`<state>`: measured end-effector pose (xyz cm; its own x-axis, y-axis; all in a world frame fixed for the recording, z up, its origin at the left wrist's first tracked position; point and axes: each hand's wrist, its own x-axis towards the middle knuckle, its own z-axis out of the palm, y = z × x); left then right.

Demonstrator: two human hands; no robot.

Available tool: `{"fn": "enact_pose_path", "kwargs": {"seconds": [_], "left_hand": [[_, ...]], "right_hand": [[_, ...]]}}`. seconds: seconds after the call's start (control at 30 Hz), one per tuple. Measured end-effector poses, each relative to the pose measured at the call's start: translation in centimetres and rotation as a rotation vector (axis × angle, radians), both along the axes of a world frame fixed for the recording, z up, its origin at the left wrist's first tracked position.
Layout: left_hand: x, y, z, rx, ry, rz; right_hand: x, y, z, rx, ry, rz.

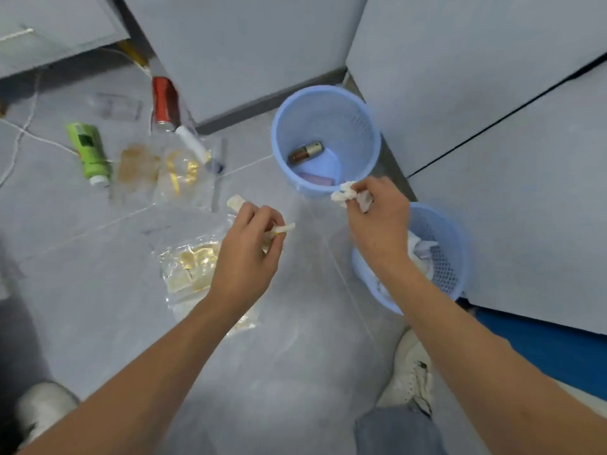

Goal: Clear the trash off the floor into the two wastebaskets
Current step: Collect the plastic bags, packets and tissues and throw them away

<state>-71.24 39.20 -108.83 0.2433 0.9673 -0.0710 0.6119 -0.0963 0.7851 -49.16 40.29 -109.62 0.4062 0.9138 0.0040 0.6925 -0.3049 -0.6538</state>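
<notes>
Left hand [251,247] is pinching a small pale scrap, w/ a yellowish bit poking out past the fingertips, hovering over a crinkly clear wrapper [192,269] that's flat on the floor tiles [295,356] right under it. Right hand [377,221] has its fingers curled round a crumpled white tissue wad [345,193], sitting between the two bins, just over the near rim of the far one. Nearer blue wastebasket [450,257] already has white paper stuff in it, prob tissues. Far blue wastebasket [328,139] holds a small brownish bottle w/ a metal cap [305,152] and something pinkish, can't tell what. So a few things are binned, but imo it's less than half done. Left on the floor further out: another clear bag w/ yellow print [180,174], a brownish packet [138,165], a green tube [88,152], a white stick-like thing [192,142], a red can [166,103] and a clear plastic piece [115,105], which is blurry. Both handfuls need dropping in, then the rest.
</notes>
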Motion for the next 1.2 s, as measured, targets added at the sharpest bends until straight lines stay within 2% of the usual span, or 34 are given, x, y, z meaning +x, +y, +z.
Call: {"fn": "enact_pose_path", "kwargs": {"seconds": [0.17,0.3,0.43,0.5,0.7,0.87,1.07,1.2], "left_hand": [[14.3,0.0,1.0,0.037,-0.061,-0.189],[22.8,-1.6,-1.4,0.002,-0.04,-0.3],[26.5,-3.5,-4.4,-0.09,0.226,-0.364],[25.8,-3.8,-4.7,-0.104,0.256,-0.335],[16.0,-2.8,-4.5,-0.069,0.192,-0.227],[3.7,-1.6,-6.1,-0.092,0.256,-0.096],[-11.4,-3.4,-11.4,-0.249,0.322,0.113],[-20.2,-5.5,-17.1,-0.36,0.366,0.242]], "right_hand": [[11.0,-4.8,2.0,-0.036,0.019,-0.148],[17.1,-8.3,0.5,-0.113,-0.038,-0.206],[19.5,-11.1,-1.9,-0.436,0.009,-0.095],[19.2,-11.9,-2.4,-0.464,-0.004,-0.058],[12.1,-9.5,-3.0,-0.33,-0.055,-0.013],[1.8,-5.3,-5.5,-0.262,-0.019,0.134],[-10.8,-2.8,-12.7,-0.419,0.166,0.243],[-17.9,-3.9,-19.2,-0.564,0.205,0.276]]}}
